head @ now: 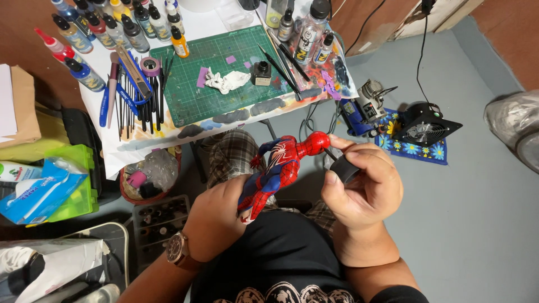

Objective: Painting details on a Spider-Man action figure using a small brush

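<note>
While the red-and-blue figure point(275, 171) is gripped by the left hand point(216, 219) | a thin tool point(328, 152) and black cap point(343, 168) are clasped in the right hand point(362, 188) | tool tip is held at figure's head.

- Left hand point(216, 216) covers the legs of the red-and-blue figure point(278, 168).
- Right hand point(359, 188) hides most of a black tool point(343, 168).
- Paint bottles point(101, 28), upper left, cut by the top edge.
- Silvery bag point(514, 126) clipped at the right edge.
</note>
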